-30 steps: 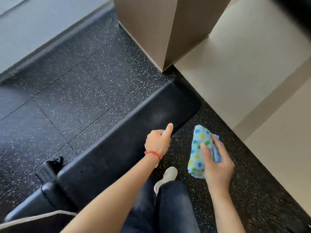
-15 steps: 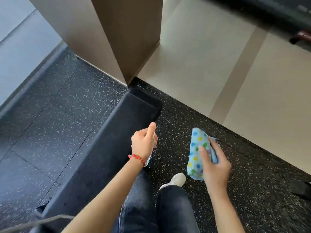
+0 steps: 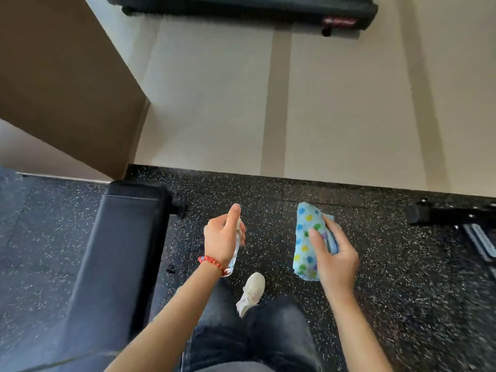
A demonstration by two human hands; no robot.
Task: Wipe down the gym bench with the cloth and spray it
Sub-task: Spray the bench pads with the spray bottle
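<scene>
At lower left of the frame lies the bench. Right of it, the left hand is clamped on a clear bottle, thumb on top. Further right, the right hand grips the folded cloth over the floor.

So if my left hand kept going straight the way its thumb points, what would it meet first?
Probably only the black speckled rubber floor, then pale tile; the left hand points beside the black padded bench, though depth is unclear.

Cloth: light blue, dots in blue, yellow, green, purple. Bench pad: plain black. Rubber floor: black, white speckles. Tile floor: cream, darker beige stripes. Spray bottle: clear. Bracelet: red beads. Jeans: dark grey-blue. Shoe: white.
</scene>
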